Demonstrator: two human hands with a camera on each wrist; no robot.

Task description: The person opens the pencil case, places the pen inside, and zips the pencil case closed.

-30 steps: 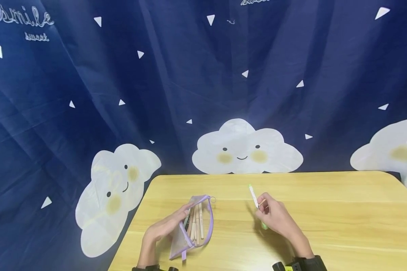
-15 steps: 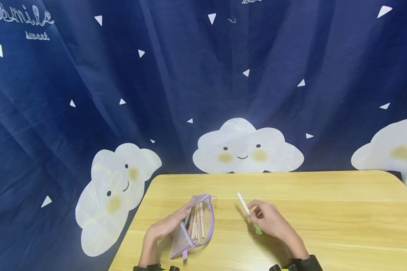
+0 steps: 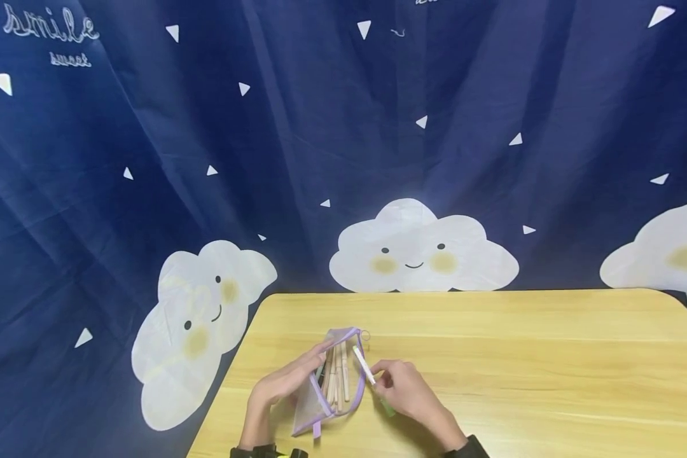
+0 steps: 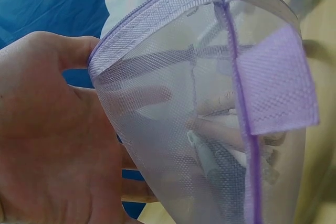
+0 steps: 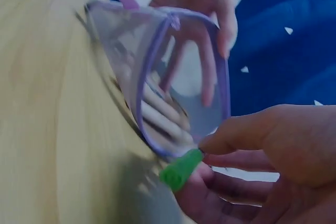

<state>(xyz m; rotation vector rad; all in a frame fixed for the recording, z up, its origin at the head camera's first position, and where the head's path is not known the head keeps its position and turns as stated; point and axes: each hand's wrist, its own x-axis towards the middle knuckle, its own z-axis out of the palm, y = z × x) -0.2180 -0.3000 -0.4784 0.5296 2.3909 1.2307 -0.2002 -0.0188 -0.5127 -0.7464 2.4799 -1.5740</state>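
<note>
Wooden table [image 3: 521, 356], cloud curtain [image 3: 343, 159] behind | your left hand [image 3: 277, 388] grips mesh pouch [image 3: 334, 381] open | your right hand [image 3: 412, 397] pinches green-capped pen [image 3: 369, 372] at its mouth

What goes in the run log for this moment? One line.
left hand: holds mesh pencil pouch open | right hand: pinches green-capped pen at pouch mouth | surface: wooden table

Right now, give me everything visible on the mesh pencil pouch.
The pencil pouch is see-through mesh with lilac zipper trim and a lilac pull tab. It lies on the wooden table, mouth open. The left hand grips its left edge, holding it open. Several beige pens lie inside. The right hand brings a white pen with a green cap to its opening.
</note>
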